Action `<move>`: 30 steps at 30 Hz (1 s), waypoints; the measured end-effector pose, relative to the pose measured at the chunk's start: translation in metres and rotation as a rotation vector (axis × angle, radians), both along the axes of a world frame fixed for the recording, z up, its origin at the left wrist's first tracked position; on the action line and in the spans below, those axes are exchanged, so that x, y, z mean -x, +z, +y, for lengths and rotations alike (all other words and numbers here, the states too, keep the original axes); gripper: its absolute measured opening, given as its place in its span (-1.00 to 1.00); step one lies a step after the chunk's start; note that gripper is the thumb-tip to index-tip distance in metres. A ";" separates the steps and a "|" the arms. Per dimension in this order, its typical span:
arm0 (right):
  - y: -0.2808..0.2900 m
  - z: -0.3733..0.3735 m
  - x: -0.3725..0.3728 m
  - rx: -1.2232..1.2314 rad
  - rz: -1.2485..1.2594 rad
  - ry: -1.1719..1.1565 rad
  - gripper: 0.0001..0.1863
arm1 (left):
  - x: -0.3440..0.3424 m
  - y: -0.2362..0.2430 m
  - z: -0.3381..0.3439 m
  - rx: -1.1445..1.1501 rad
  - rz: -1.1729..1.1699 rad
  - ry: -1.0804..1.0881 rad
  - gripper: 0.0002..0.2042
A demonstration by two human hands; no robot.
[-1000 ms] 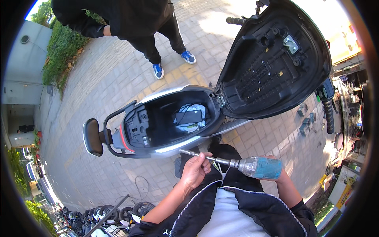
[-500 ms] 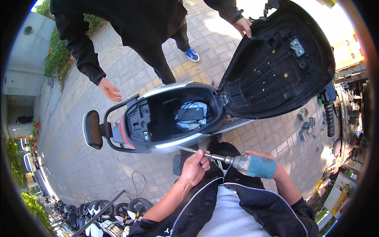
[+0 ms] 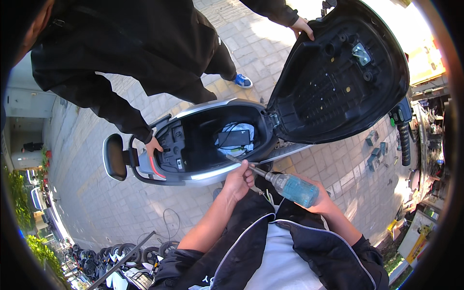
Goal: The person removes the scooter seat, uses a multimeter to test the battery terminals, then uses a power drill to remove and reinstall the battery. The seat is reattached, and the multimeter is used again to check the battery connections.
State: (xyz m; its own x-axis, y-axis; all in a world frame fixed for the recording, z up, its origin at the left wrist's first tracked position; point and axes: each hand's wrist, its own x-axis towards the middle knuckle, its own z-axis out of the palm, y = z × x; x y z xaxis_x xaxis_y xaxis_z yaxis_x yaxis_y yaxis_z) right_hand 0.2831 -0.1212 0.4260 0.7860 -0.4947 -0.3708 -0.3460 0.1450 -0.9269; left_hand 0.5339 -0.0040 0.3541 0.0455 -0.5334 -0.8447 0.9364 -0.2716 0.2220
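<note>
My left hand (image 3: pixel 238 180) is closed on the long metal shaft (image 3: pixel 257 170) of a blue-and-silver power tool (image 3: pixel 295 189). My right hand (image 3: pixel 320 197) grips the tool's body, its fingers partly hidden behind it. The shaft's tip lies over the near rim of the scooter's open storage compartment (image 3: pixel 198 130), which holds a black rectangular item (image 3: pixel 233 138) on a crumpled pale bag, with cables. The raised seat (image 3: pixel 338 87) shows its black underside and a metal latch plate (image 3: pixel 360 54).
A person in black (image 3: pixel 125 48) leans over the far side, one hand (image 3: pixel 303 28) on the seat's edge, the other (image 3: pixel 153 144) on the compartment's rear. Small grey blocks (image 3: pixel 372 150) lie on the paving right; wheels and scooters (image 3: pixel 121 266) crowd the lower left.
My hands have tilted the tool and raised its tip toward the compartment. The person has stepped in and bent over, taking hold of the seat's edge and reaching the compartment's rear.
</note>
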 end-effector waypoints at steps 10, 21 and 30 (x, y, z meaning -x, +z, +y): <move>0.003 -0.008 0.006 0.125 0.064 0.060 -0.20 | 0.015 -0.018 -0.006 -0.110 0.051 -0.082 -0.70; 0.002 -0.004 0.015 0.158 0.285 0.167 -0.24 | 0.026 -0.023 0.021 -0.131 0.122 -0.088 -0.70; 0.000 -0.008 0.019 0.072 0.127 0.146 -0.20 | 0.023 -0.020 0.015 -0.112 0.095 -0.076 -0.71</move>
